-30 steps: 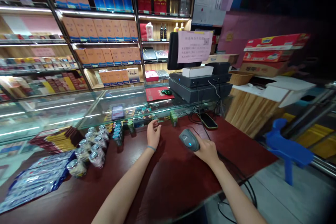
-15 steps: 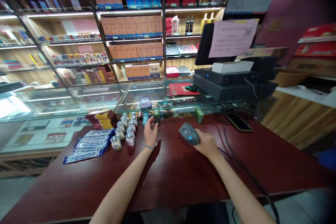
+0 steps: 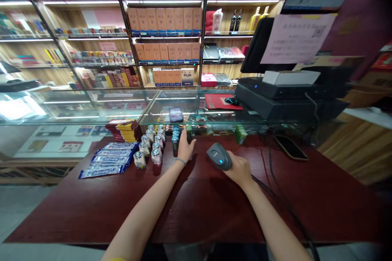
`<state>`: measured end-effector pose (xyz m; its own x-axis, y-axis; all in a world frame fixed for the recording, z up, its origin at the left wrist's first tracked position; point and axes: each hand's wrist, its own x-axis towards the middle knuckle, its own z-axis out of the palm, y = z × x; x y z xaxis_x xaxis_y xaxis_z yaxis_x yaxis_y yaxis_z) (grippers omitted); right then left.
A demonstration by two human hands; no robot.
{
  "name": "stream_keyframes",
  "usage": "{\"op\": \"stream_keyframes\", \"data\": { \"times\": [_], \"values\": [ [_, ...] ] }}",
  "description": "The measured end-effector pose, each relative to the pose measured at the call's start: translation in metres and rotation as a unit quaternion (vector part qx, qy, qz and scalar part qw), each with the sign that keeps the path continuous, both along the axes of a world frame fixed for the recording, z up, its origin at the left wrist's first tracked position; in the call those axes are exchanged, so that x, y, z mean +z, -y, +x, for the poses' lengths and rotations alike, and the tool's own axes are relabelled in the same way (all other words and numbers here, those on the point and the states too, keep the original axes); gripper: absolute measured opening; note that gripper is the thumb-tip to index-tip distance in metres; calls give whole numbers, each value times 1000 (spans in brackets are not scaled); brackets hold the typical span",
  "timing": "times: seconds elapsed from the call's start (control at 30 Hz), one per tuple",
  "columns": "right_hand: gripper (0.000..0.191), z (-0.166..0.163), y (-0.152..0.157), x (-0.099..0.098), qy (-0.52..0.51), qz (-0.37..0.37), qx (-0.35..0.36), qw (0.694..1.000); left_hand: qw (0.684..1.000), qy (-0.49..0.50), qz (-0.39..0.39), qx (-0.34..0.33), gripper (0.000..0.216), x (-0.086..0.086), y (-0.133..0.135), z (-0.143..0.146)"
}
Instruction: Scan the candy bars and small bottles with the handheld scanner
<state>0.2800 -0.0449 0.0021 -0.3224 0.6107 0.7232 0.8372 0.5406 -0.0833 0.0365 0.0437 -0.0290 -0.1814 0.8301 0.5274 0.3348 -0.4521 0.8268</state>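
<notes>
My right hand (image 3: 240,168) is wrapped around a grey barcode scanner (image 3: 219,156), which has a blue light lit and a black cable trailing from it. My left hand (image 3: 186,147) reaches forward over the dark red counter, fingers stretched ahead and thumb out to the side. Just left of it stands a row of small blue-topped containers (image 3: 175,140). Green containers (image 3: 189,131) stand just beyond its fingers; whether they touch is unclear. Farther left are rows of small silver-lidded jars (image 3: 156,156), blue-and-white sachets (image 3: 105,159) and stacked yellow-and-maroon packets (image 3: 124,130).
Behind the counter (image 3: 196,212) runs a glass display case (image 3: 131,108), with bottle-box shelves beyond. A black monitor (image 3: 255,51) and dark till units (image 3: 284,98) stand at the right. A phone (image 3: 290,147), a green pack (image 3: 240,134) and loose cables lie on the right side.
The camera view has shifted. My left hand's fingers have straightened and its thumb has spread, uncovering more of the blue-topped row. My right hand still holds the barcode scanner.
</notes>
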Motion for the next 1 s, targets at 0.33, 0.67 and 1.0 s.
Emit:
{"op": "stream_keyframes", "data": {
  "times": [0.33,0.67,1.0],
  "values": [
    [25,5,3,-4,-28,-11,-10,1000,999,-1,-30,23,64,-10,-16,4],
    [26,5,4,-2,-23,9,-10,1000,1000,-6,1,28,35,-2,-12,5],
    [41,1,16,-6,19,3,17,1000,903,292,-201,-242,45,4,26,-4]
  ]
}}
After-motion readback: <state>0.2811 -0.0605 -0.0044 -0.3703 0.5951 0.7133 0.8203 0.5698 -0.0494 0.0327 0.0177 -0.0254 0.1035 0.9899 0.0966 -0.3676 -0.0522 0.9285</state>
